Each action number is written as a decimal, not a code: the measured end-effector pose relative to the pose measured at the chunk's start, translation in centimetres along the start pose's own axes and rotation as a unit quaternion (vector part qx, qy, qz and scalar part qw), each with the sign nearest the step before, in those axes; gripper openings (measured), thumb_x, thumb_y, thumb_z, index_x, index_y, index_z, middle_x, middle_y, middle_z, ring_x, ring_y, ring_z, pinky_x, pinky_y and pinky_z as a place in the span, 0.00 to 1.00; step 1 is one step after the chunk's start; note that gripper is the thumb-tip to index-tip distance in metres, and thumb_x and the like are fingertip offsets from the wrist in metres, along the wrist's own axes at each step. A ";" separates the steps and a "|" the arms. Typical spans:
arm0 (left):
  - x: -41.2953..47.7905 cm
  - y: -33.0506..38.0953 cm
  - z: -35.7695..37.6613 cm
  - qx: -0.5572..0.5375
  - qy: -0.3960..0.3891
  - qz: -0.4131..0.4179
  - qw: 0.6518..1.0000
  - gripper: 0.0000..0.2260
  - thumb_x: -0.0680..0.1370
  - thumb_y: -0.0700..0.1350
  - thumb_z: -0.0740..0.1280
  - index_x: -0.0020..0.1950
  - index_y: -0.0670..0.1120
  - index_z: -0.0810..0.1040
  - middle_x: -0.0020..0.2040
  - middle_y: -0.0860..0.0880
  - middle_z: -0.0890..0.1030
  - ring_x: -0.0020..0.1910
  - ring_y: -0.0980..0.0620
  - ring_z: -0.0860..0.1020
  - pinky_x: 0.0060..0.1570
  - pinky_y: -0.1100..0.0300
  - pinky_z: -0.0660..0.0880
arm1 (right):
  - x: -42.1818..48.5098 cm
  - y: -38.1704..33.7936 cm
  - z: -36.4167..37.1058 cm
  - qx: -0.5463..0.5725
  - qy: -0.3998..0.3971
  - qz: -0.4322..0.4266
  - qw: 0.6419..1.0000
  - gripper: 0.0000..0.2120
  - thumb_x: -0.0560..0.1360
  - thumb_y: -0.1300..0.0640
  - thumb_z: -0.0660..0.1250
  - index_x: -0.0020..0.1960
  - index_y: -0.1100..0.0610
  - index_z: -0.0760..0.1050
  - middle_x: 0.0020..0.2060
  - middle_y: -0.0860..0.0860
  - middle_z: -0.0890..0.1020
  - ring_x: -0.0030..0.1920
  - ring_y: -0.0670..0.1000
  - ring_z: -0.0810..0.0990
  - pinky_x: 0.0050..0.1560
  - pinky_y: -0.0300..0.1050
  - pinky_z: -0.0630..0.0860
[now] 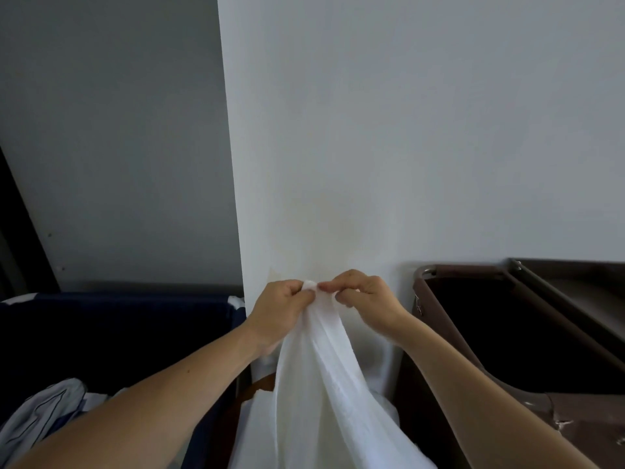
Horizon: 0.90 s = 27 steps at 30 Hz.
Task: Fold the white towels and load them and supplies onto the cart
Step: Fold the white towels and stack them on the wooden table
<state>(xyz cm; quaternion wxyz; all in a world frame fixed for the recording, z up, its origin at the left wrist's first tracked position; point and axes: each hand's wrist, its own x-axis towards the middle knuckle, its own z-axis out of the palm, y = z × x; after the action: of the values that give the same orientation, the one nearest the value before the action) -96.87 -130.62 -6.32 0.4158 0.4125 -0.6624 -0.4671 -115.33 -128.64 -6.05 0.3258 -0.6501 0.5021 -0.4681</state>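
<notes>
Your left hand (280,309) and right hand (363,299) pinch one towel (324,384) edge side by side; the rest hangs below. Slide them apart along it to find the corners.

Dim, soft, slightly blurry daylight, perhaps from the right; wide-angle edges bend.

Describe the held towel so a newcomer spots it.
Find the pale wall corner mid-frame. Below it, the left hand and right hand pinch the bunched top of the white towel, which hangs between the forearms. Unlike the dark-trimmed fabric lower left, it is plain white.
</notes>
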 end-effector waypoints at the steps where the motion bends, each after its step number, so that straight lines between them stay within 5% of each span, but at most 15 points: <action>1: -0.1 0.4 -0.3 0.007 -0.009 0.009 1.000 0.10 0.82 0.42 0.64 0.51 0.41 0.84 0.50 0.37 0.82 0.53 0.34 0.79 0.59 0.36 0.75 | 0.2 0.3 -0.1 -0.006 0.006 -0.006 1.000 0.19 0.74 0.67 0.68 0.53 0.44 0.82 0.54 0.47 0.81 0.51 0.39 0.78 0.57 0.38 0.74; 3: -0.1 1.5 -1.0 0.007 -0.028 0.039 0.999 0.10 0.82 0.41 0.62 0.52 0.40 0.83 0.49 0.39 0.82 0.51 0.37 0.80 0.59 0.38 0.75 | 0.5 0.7 -0.4 0.018 -0.031 0.011 0.999 0.16 0.73 0.59 0.73 0.60 0.48 0.79 0.60 0.50 0.80 0.58 0.47 0.79 0.63 0.46 0.75; 6: 1.2 3.8 -2.7 -0.037 -0.019 0.083 0.996 0.10 0.82 0.38 0.60 0.49 0.37 0.79 0.42 0.42 0.78 0.42 0.45 0.75 0.49 0.47 0.74 | 1.2 -0.1 -0.5 0.057 -0.104 0.036 0.992 0.18 0.67 0.50 0.74 0.52 0.60 0.78 0.47 0.52 0.81 0.48 0.51 0.79 0.51 0.47 0.75; 8: 2.7 5.9 -4.2 -0.057 0.005 0.120 0.991 0.11 0.82 0.38 0.59 0.44 0.42 0.78 0.37 0.46 0.74 0.37 0.51 0.72 0.40 0.56 0.68 | 2.3 -2.2 -0.9 0.024 -0.057 0.006 0.998 0.19 0.64 0.49 0.76 0.45 0.62 0.77 0.38 0.53 0.77 0.40 0.52 0.75 0.43 0.50 0.71; 12: 6.6 10.9 -7.2 -0.105 0.074 0.207 0.970 0.17 0.81 0.40 0.61 0.34 0.50 0.79 0.31 0.53 0.74 0.31 0.56 0.71 0.32 0.64 0.67 | 5.0 -9.6 -3.0 0.006 0.070 -0.120 0.990 0.16 0.59 0.44 0.79 0.37 0.51 0.77 0.31 0.46 0.76 0.33 0.48 0.74 0.32 0.45 0.71; 16: 9.8 13.5 -9.8 0.032 0.155 0.300 0.941 0.10 0.75 0.55 0.62 0.35 0.56 0.75 0.31 0.60 0.71 0.34 0.56 0.68 0.38 0.55 0.65 | 6.4 -13.3 -4.0 0.023 0.111 -0.169 0.979 0.11 0.60 0.44 0.79 0.38 0.44 0.81 0.32 0.44 0.81 0.35 0.46 0.78 0.35 0.46 0.77; 18: 10.5 12.1 -10.5 0.152 0.162 0.299 0.928 0.11 0.76 0.56 0.59 0.34 0.56 0.69 0.30 0.61 0.69 0.31 0.59 0.65 0.37 0.54 0.64 | 5.9 -11.3 -3.9 -0.084 0.080 -0.090 0.989 0.11 0.64 0.48 0.80 0.41 0.51 0.81 0.35 0.48 0.81 0.37 0.49 0.79 0.39 0.51 0.79; 21: 11.2 8.7 -10.4 0.165 0.137 0.228 0.950 0.11 0.75 0.53 0.59 0.35 0.50 0.67 0.30 0.57 0.68 0.33 0.53 0.66 0.38 0.52 0.65 | 4.6 -8.5 -3.6 -0.195 0.006 0.035 0.980 0.13 0.69 0.50 0.78 0.41 0.59 0.80 0.35 0.52 0.78 0.37 0.51 0.76 0.37 0.45 0.73; 25: 13.0 11.8 -10.5 0.039 0.201 0.241 0.949 0.17 0.75 0.53 0.61 0.43 0.38 0.73 0.39 0.47 0.73 0.40 0.53 0.70 0.42 0.52 0.68 | 6.1 -13.2 -5.9 -0.069 0.197 -0.111 0.972 0.09 0.65 0.46 0.79 0.36 0.47 0.81 0.29 0.43 0.79 0.31 0.43 0.77 0.31 0.38 0.72; 27: 13.6 14.1 -11.2 0.014 0.248 0.278 0.928 0.17 0.76 0.53 0.61 0.46 0.38 0.73 0.41 0.49 0.74 0.40 0.55 0.70 0.41 0.53 0.68 | 6.2 -15.1 -6.4 -0.020 0.222 -0.172 0.959 0.10 0.63 0.41 0.77 0.37 0.44 0.80 0.29 0.41 0.80 0.30 0.40 0.77 0.30 0.36 0.74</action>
<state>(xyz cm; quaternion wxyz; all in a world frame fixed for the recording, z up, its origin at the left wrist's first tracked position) -92.91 -143.25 11.89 0.6745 0.3200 -0.6326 -0.2061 -115.68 -130.01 11.41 0.1073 -0.6128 0.4514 -0.6397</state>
